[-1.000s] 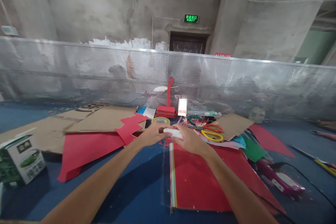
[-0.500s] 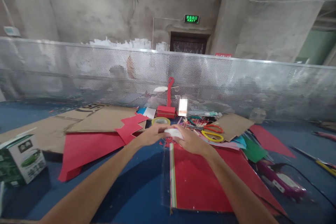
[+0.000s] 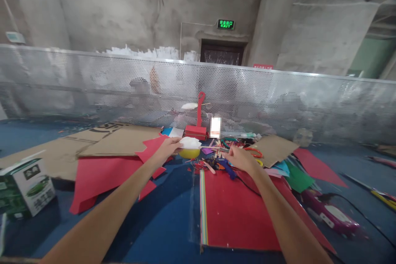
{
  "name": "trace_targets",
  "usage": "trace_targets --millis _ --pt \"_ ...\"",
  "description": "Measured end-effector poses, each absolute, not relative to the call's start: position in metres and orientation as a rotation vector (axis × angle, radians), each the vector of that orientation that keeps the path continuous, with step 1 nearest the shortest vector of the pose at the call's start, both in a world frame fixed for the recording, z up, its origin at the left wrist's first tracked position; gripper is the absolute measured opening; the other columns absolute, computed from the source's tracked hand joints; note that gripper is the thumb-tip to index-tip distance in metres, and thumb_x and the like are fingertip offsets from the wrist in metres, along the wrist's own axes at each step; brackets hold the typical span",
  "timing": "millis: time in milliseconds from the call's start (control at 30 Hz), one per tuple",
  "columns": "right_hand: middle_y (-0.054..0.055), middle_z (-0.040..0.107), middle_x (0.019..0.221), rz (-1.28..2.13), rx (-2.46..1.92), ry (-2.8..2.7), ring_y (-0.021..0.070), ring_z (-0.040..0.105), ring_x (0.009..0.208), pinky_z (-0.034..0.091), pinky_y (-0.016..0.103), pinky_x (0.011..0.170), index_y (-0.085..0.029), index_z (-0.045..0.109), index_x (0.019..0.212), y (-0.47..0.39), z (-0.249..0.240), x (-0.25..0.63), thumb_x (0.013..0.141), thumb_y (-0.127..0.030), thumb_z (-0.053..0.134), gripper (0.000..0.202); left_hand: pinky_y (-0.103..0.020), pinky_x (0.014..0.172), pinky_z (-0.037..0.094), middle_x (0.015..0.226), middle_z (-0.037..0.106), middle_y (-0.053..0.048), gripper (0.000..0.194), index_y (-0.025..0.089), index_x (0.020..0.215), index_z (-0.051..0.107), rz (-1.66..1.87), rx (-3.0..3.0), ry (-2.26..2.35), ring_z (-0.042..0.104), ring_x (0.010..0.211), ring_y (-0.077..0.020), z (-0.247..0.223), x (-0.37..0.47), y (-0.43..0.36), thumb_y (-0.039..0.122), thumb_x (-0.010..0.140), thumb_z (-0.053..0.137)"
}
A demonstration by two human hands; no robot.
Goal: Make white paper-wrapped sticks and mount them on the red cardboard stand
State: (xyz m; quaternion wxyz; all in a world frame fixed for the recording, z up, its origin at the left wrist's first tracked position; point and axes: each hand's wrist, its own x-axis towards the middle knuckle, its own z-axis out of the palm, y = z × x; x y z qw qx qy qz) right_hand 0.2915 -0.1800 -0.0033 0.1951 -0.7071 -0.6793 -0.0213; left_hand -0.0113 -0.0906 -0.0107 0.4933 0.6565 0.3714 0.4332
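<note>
My left hand [image 3: 171,148] pinches the left end of a white, crumpled, fluffy piece [image 3: 190,143], held above a yellow tape roll [image 3: 189,153]. A thin pale stick [image 3: 210,147] runs from the right side of the white piece toward my right hand [image 3: 236,157], whose fingers are closed around its far end. Below the right hand lies a blue tool [image 3: 228,170] with a dark cord. Behind the white piece stands a red paper construction [image 3: 196,131] with an upright looped strip.
Cardboard [image 3: 120,140] and red paper [image 3: 102,175] lie left, beside a green-and-white carton [image 3: 27,187]. Red sheets [image 3: 241,214] cover the right front. Scissors [image 3: 254,152], green paper [image 3: 298,175] and a purple device [image 3: 331,212] lie right. A perforated metal screen [image 3: 173,86] stands behind.
My hands have moved apart, the left one leftward and the right one rightward. The white piece has shifted left and up, and its stick now shows between them.
</note>
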Motion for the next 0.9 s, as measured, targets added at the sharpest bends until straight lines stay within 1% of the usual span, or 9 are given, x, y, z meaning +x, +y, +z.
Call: trace_targets --millis 67,100,200,300,433,600,667,767,900 --pt "0.007 0.063 0.063 0.051 -2.077 -2.081 0.0223 0.062 0.064 0.033 0.028 0.055 -0.02 0.063 0.07 -0.182 -0.007 0.295 0.087 -0.054 0.055 0.039 -0.026 0.074 0.053 0.096 0.072 -0.006 0.034 0.014 0.103 0.067 1.1 1.558 0.871 0.067 0.084 -0.0164 -0.011 -0.012 -0.089 0.028 0.072 0.069" --pt "0.006 0.061 0.06 0.115 -2.092 -2.158 0.0216 0.06 0.061 0.033 0.028 0.054 -0.02 0.063 0.067 -0.183 -0.008 0.296 0.086 -0.055 0.056 0.04 -0.027 0.078 0.053 0.098 0.072 -0.006 0.034 0.015 0.104 0.067 1.121 1.541 0.857 0.067 0.087 -0.0166 -0.011 -0.012 -0.088 0.027 0.072 0.069" --pt "0.005 0.061 0.062 0.267 -2.084 -2.253 0.0196 0.056 0.059 0.033 0.028 0.054 -0.02 0.065 0.071 -0.184 -0.007 0.293 0.085 -0.053 0.058 0.036 -0.026 0.082 0.054 0.1 0.073 -0.007 0.034 0.017 0.104 0.067 1.149 1.482 0.85 0.068 0.094 -0.0178 -0.013 -0.012 -0.085 0.025 0.071 0.069" --pt "0.004 0.061 0.066 0.359 -2.089 -2.258 0.0183 0.055 0.062 0.033 0.028 0.055 -0.018 0.064 0.072 -0.183 -0.005 0.293 0.087 -0.046 0.058 0.032 -0.025 0.081 0.054 0.1 0.073 -0.007 0.035 0.016 0.102 0.068 1.159 1.435 0.859 0.069 0.095 -0.019 -0.016 -0.014 -0.081 0.025 0.068 0.072" --pt "0.001 0.06 0.066 0.386 -2.003 -2.281 0.0159 0.052 0.063 0.032 0.026 0.056 -0.018 0.06 0.071 -0.179 -0.008 0.303 0.089 -0.04 0.057 0.029 -0.025 0.081 0.055 0.105 0.073 -0.009 0.034 0.014 0.099 0.068 1.189 1.387 0.85 0.069 0.094 -0.0189 -0.019 -0.016 -0.076 0.023 0.066 0.074" --pt "0.0 0.058 0.067 0.329 -1.871 -2.152 0.0147 0.049 0.063 0.031 0.025 0.057 -0.018 0.056 0.073 -0.175 -0.011 0.317 0.09 -0.042 0.054 0.029 -0.027 0.086 0.054 0.106 0.073 -0.009 0.03 0.014 0.095 0.069 1.2 1.364 0.833 0.069 0.097 -0.0187 -0.02 -0.019 -0.074 0.021 0.067 0.073" --pt "0.0 0.058 0.069 0.364 -1.803 -2.08 0.0145 0.049 0.064 0.033 0.025 0.057 -0.018 0.054 0.075 -0.176 -0.009 0.319 0.09 -0.043 0.053 0.029 -0.028 0.086 0.054 0.105 0.073 -0.009 0.029 0.014 0.095 0.069 1.187 1.369 0.84 0.069 0.096 -0.0189 -0.02 -0.019 -0.074 0.022 0.067 0.073" --pt "0.0 0.059 0.072 0.538 -1.626 -2.01 0.0157 0.051 0.066 0.037 0.025 0.059 -0.018 0.056 0.078 -0.179 -0.005 0.318 0.087 -0.049 0.055 0.032 -0.027 0.085 0.054 0.104 0.072 -0.01 0.029 0.013 0.097 0.068 1.162 1.393 0.845 0.068 0.095 -0.0185 -0.021 -0.019 -0.074 0.022 0.069 0.072" --pt "0.003 0.064 0.081 0.799 -1.347 -1.843 0.0183 0.058 0.075 0.046 0.028 0.066 -0.018 0.061 0.091 -0.178 -0.003 0.312 0.084 -0.056 0.06 0.039 -0.025 0.077 0.054 0.103 0.072 -0.01 0.037 0.013 0.103 0.068 1.138 1.398 0.882 0.069 0.091 -0.0179 -0.02 -0.017 -0.075 0.022 0.068 0.074"
